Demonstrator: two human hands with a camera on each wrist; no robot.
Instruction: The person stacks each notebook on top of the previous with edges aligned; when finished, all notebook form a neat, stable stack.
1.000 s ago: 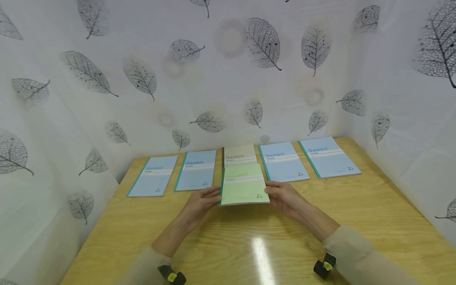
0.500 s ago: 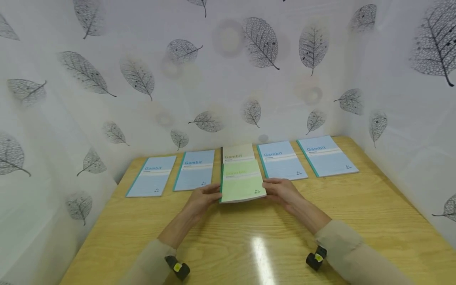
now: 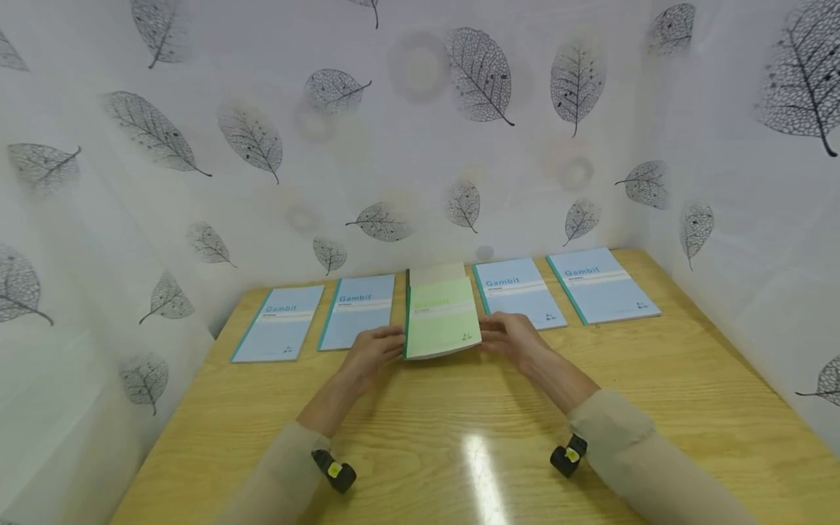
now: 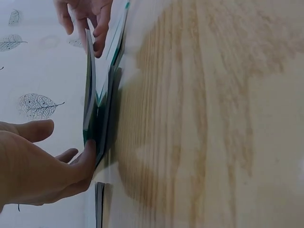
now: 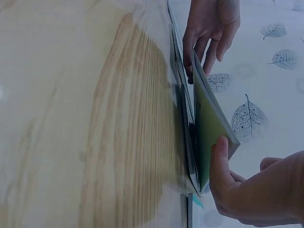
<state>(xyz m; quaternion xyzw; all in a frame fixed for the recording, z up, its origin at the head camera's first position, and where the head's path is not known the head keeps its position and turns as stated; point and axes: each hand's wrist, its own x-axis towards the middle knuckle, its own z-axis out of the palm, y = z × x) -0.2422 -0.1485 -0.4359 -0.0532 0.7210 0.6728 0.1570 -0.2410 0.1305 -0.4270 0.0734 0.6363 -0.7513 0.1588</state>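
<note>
A pale green notebook [image 3: 445, 321] with a green spine lies over a beige notebook [image 3: 436, 273], whose top strip shows behind it. The green notebook is tilted, its near edge raised off what lies beneath. My left hand [image 3: 375, 356] holds it at the spine side, and my right hand [image 3: 518, 340] holds its right edge. Seen from the left wrist, the left thumb [image 4: 40, 129] stands away from the cover while the fingers reach the notebook's edge. In the right wrist view, a right-hand finger [image 5: 220, 152] touches the near corner of the green notebook.
Two blue notebooks lie left of the pair, the outer one [image 3: 278, 324] and the inner one [image 3: 356, 313]. To the right are another blue notebook [image 3: 518, 292] and a far-right one [image 3: 602, 286]. A leaf-print curtain [image 3: 394, 153] encloses the wooden table [image 3: 420, 445].
Both hands have moved the green notebook away from me, so it covers more of the beige notebook. The row of blue notebooks has stayed put.
</note>
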